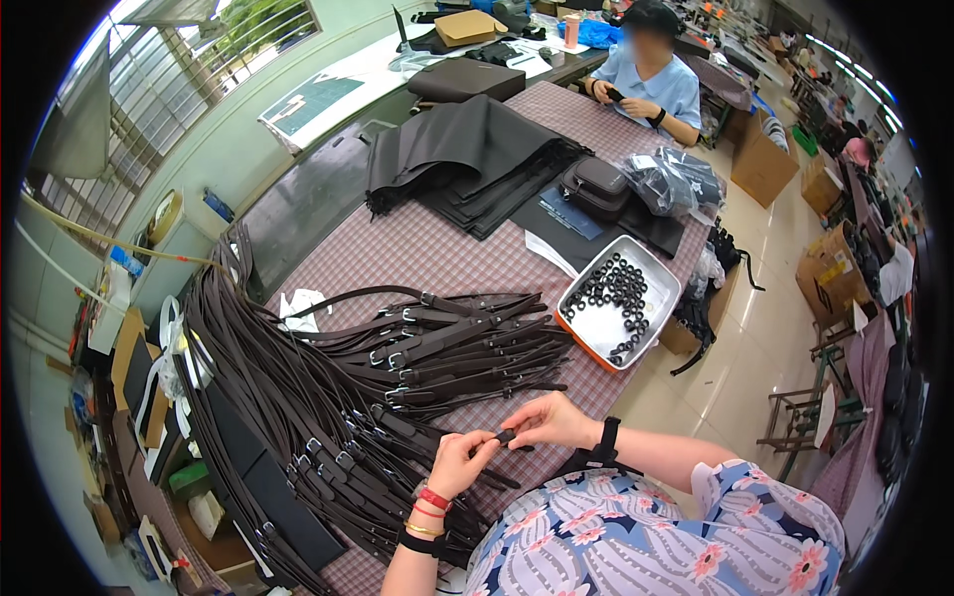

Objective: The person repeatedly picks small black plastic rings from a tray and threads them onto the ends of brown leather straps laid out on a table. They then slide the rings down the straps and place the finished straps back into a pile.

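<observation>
Close in front of me, my left hand and my right hand meet fingertip to fingertip. Both pinch a small black piece; its exact kind is too small to make out, and the fingers partly cover it. Just left of and beyond my hands, dark brown belts with silver buckles are fanned out in a thick layer. More belts lie bundled by my left forearm. To the right, beyond my right hand, a white tray with an orange base holds many small black rings.
The checkered tablecloth lies under everything. Farther back are black sheets, a small black case and plastic-wrapped packages. A person in light blue works at the far end. Cardboard boxes stand on the floor at right.
</observation>
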{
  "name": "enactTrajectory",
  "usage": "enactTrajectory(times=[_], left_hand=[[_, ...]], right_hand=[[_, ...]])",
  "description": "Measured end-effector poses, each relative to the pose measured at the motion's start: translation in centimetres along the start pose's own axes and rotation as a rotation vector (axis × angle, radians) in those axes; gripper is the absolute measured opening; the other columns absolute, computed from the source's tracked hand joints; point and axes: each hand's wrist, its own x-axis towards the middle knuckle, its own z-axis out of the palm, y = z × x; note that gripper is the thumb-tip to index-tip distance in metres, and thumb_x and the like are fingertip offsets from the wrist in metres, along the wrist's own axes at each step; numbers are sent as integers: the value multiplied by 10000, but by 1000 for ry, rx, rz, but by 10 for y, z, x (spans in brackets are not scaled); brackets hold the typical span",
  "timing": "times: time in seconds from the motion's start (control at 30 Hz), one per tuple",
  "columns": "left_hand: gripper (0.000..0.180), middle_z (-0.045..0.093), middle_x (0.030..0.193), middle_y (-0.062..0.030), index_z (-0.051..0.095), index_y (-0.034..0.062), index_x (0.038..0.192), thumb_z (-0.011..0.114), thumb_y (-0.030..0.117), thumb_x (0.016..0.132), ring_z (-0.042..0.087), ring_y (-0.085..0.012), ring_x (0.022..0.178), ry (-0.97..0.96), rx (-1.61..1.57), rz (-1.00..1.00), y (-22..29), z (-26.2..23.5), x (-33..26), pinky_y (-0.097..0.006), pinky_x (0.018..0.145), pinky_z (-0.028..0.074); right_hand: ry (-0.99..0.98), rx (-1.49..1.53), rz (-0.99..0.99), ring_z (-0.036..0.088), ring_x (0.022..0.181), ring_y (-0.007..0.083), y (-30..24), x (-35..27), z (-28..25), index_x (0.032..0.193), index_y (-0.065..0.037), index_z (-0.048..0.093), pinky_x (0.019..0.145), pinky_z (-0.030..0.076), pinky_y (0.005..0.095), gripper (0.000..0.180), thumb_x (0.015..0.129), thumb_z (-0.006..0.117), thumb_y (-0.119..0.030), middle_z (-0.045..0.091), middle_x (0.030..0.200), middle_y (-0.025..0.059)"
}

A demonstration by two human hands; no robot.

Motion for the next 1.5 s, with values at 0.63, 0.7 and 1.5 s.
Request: enactTrajectory(times=[0.63, 0.7, 1.5], left_hand=[[139, 531, 523, 3, 731, 74, 829, 704, 210, 822, 457, -131, 495, 207, 21, 66, -2, 4, -11, -290, 618, 382], [137, 537, 525, -8, 725, 72, 826, 691, 205, 830, 467, -132, 493, 199, 94, 119, 2, 2, -10, -288, 618, 386], [230, 697, 874, -79, 696, 75, 916, 645, 295, 870, 641, -271, 817, -119, 238, 215, -44, -28, 18, -380, 810, 454]], right_hand=[[30, -183, -99, 662, 739, 89, 2, 6, 18, 1027, -21, 720, 665, 553, 234, 291, 758, 801, -98, 717, 860, 80], [30, -227, -113, 653, 724, 90, 3, 8, 20, 1027, -30, 722, 653, 545, 237, 298, 751, 805, -105, 713, 852, 73], [52, -223, -42, 594, 733, 70, 15, -4, -36, 1057, -62, 600, 669, 506, 250, 240, 842, 708, -71, 628, 775, 7]])
